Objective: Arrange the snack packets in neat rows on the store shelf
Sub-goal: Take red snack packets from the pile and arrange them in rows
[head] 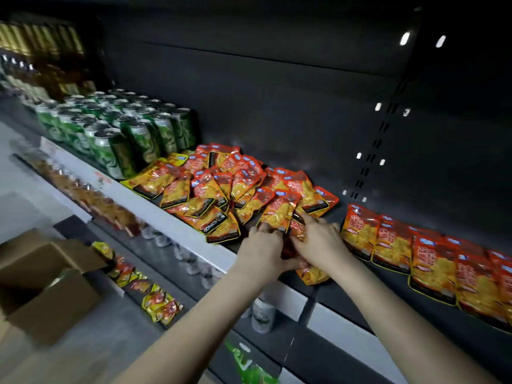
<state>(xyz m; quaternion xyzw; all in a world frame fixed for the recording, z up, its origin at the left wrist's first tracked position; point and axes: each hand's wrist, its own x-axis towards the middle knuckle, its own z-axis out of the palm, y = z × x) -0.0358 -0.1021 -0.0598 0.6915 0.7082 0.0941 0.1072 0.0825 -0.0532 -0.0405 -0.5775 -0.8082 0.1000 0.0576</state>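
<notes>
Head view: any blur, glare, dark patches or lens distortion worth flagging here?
Head view: orange-and-yellow foil snack packets at centre fairly sharp; brown cardboard box lower left motion-smeared; dark metal back panel underlit, dotted with small bright glare spots; wide-angle stretching toward the corners.

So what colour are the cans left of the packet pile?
The cans are green with pale swirls and silver tops; the head view shows them best.
</notes>
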